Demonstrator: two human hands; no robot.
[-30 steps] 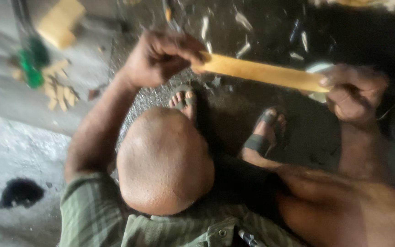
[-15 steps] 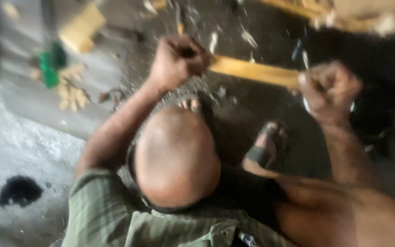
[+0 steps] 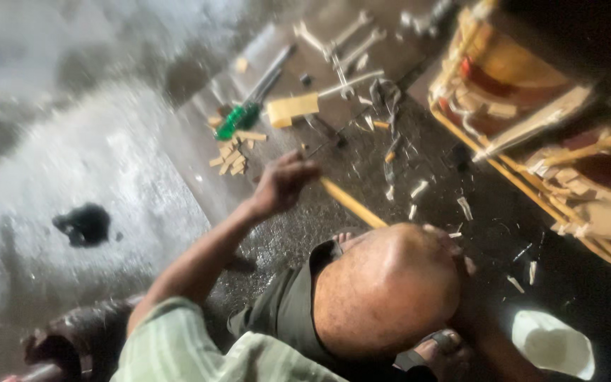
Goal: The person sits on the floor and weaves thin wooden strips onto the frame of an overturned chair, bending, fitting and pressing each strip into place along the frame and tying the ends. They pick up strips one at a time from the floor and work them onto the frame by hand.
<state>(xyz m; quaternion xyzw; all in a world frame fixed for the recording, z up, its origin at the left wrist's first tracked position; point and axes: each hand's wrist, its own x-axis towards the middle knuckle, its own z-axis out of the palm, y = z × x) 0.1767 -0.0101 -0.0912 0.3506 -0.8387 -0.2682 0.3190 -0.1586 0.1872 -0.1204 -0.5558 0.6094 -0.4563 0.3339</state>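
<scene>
Left hand (image 3: 284,185) gripping wooden stick (image 3: 351,204), white bowl (image 3: 553,344) nearby

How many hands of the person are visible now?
1. The left hand is left of centre, gripping a yellow wood strip. The right hand is hidden behind the head.

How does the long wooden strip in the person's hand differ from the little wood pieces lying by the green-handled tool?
The wooden strip is one long, slim piece, held slanted above the floor by the left hand; the little wood pieces are short, many, and lie loose in a heap on the floor. Both are pale yellowish wood.
</scene>
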